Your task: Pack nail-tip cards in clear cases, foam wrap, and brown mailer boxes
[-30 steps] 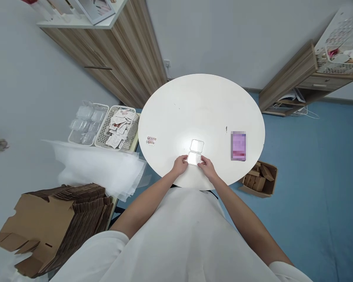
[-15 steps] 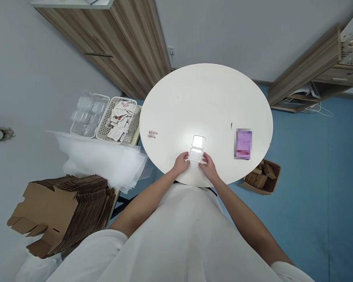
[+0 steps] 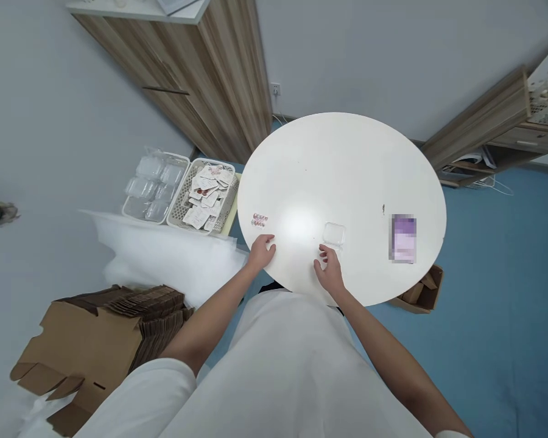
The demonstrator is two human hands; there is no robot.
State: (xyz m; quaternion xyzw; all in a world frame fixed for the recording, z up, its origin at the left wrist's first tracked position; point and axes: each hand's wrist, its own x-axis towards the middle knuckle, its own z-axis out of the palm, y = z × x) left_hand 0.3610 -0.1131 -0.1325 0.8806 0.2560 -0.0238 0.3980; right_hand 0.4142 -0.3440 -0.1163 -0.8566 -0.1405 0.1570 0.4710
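Observation:
A small clear plastic case (image 3: 334, 233) lies on the white oval table (image 3: 347, 158), its near part partly behind my right hand. My right hand (image 3: 330, 272) is just in front of the case, fingers curled and apart, with nothing seen in them. I cannot tell whether a fingertip touches the case. Over the table's left front edge is my left hand (image 3: 262, 252), thumb and fingers apart and nothing between them. Just beyond it lies a small card of pinkish-red pieces (image 3: 259, 220), apart from the fingers.
A blurred purple packet (image 3: 403, 238) lies at the table's right. To the left stand a basket of clear cases (image 3: 151, 182) and a basket of printed cards (image 3: 205, 194), above white sheets (image 3: 164, 243) and flattened cardboard boxes (image 3: 86, 347). A carton (image 3: 424, 295) sits on the floor.
Both hands have come away from the clear case. My left hand has moved left toward the small card; my right hand stays near the case. The view has shifted.

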